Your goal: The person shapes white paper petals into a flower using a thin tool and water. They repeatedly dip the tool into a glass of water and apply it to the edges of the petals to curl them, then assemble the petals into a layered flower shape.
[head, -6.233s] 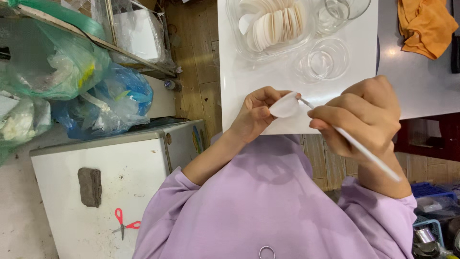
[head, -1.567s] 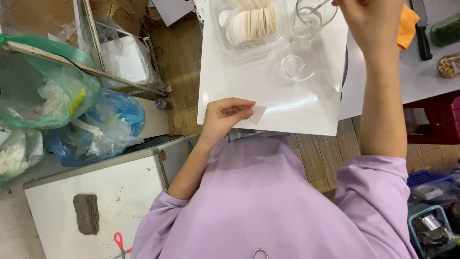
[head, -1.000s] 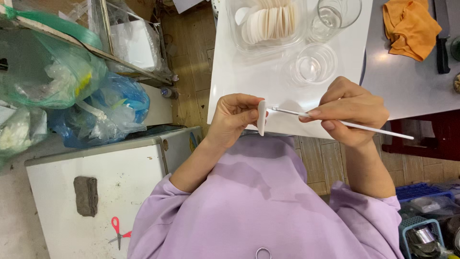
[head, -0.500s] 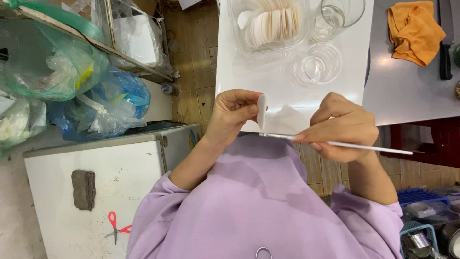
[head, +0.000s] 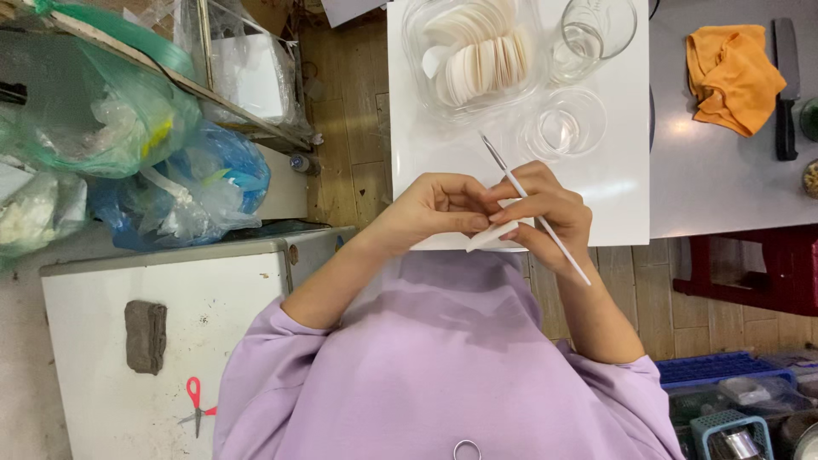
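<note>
hands meet over near edge of white board (head: 613, 196): left hand (head: 430, 209) pinches thin white disc (head: 492, 236) (edge-on), right hand (head: 545, 213) closed around slim white stick (head: 532, 204), touching disc.

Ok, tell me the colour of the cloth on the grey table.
Orange: the crumpled cloth, clearest in the head view.

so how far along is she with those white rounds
Done: nothing visibly set aside as finished. In hand: the left hand and right hand pinch one white round, with a thin white stick held in the right. Left: a clear container of white rounds still waits.
</note>
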